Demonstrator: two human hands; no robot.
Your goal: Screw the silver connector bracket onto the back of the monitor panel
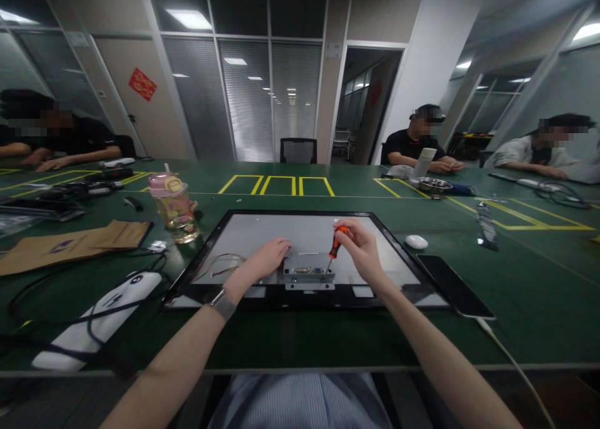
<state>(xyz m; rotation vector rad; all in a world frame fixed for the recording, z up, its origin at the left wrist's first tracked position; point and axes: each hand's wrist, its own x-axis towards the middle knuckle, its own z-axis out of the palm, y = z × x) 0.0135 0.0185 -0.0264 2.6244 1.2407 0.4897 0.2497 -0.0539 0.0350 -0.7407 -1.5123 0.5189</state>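
Note:
An orange-and-black screwdriver (pixel 335 242) is gripped in my right hand (pixel 360 244), its handle between thumb and fingers. The shaft slants down to the right end of a metal bracket (pixel 309 277) with connector ports. My left hand (pixel 269 258) lies at the bracket's left end, fingers bent and close together on it; the contact is partly hidden. Under both hands is a flat display panel (pixel 244 229) with a black frame and a grey back. Thin wires (pixel 220 263) run across the panel left of my left hand.
Left are a drink cup (pixel 173 204), a brown paper envelope (pixel 70 244) and a white device (pixel 100 319) with black cables. Right are a white earbud case (pixel 416 242) and a phone (pixel 454 285) on a charging cable. Several people sit along the green table (pixel 290 338).

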